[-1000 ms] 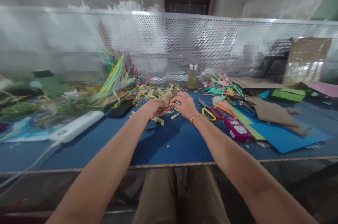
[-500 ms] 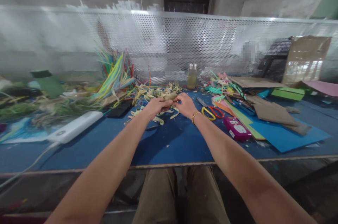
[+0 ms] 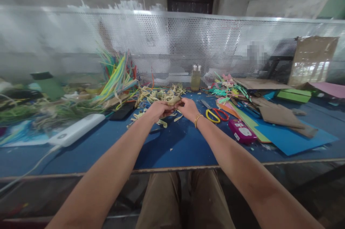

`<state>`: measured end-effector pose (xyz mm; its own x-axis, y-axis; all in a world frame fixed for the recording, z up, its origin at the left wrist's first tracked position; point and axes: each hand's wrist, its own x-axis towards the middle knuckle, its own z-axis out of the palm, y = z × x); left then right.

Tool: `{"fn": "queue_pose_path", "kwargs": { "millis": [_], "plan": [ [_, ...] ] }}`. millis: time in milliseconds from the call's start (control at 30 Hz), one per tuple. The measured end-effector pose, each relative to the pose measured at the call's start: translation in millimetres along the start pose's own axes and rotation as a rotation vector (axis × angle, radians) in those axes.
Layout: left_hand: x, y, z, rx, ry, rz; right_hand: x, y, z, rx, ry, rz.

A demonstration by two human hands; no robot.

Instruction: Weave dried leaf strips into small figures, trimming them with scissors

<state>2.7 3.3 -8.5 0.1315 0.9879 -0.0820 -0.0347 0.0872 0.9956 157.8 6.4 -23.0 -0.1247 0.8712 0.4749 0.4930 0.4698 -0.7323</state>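
Note:
Both hands meet over the blue tabletop, fingers closed on a short, pale tan-green roll that looks like leaf or paper strip. My left hand pinches it from the left. From the right, my right hand, with a gold bracelet at the wrist, grips its other end. The fingertips partly cover the roll. Just behind lies a heap of pale curled strips, and some loose strips lie under the hands. Scissors with yellow and red handles rest to the right of my right hand.
A white power bank-like device with a cable lies left, near a black phone-like slab. Colourful strips stand behind. Right are a magenta box, blue paper and cardboard. A bottle stands before a perforated metal panel.
My right hand has shifted slightly down and left, and the roll is turned a little between the fingers. The left hand stays nearly in place; things on the table have not moved.

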Motion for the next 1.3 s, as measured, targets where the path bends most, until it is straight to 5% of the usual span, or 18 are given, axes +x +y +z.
{"fn": "queue_pose_path", "kwargs": {
  "millis": [233,467,833,933,1067,1300],
  "plan": [
    [-3.1,2.2,1.7,-0.019,0.013,-0.062,0.0,3.3,12.5,0.343,0.151,0.290],
    [-2.3,-0.7,1.4,-0.015,-0.029,-0.077,0.1,-5.8,12.1,0.720,0.001,0.514],
    [-3.4,-2.2,5.4,0.134,-0.019,0.105,0.8,-2.8,9.9,0.768,-0.036,0.585],
    [-2.3,-1.2,2.3,0.100,-0.021,0.099,1.1,-0.2,9.6,0.684,-0.010,0.521],
    [-1.4,2.5,-3.2,0.038,0.016,0.037,0.5,3.0,6.9,0.468,0.046,0.220],
    [1.6,5.2,-9.4,-0.063,-0.022,-0.067,-2.7,-2.5,-1.7,0.348,-0.120,-0.071]
  ]
}}
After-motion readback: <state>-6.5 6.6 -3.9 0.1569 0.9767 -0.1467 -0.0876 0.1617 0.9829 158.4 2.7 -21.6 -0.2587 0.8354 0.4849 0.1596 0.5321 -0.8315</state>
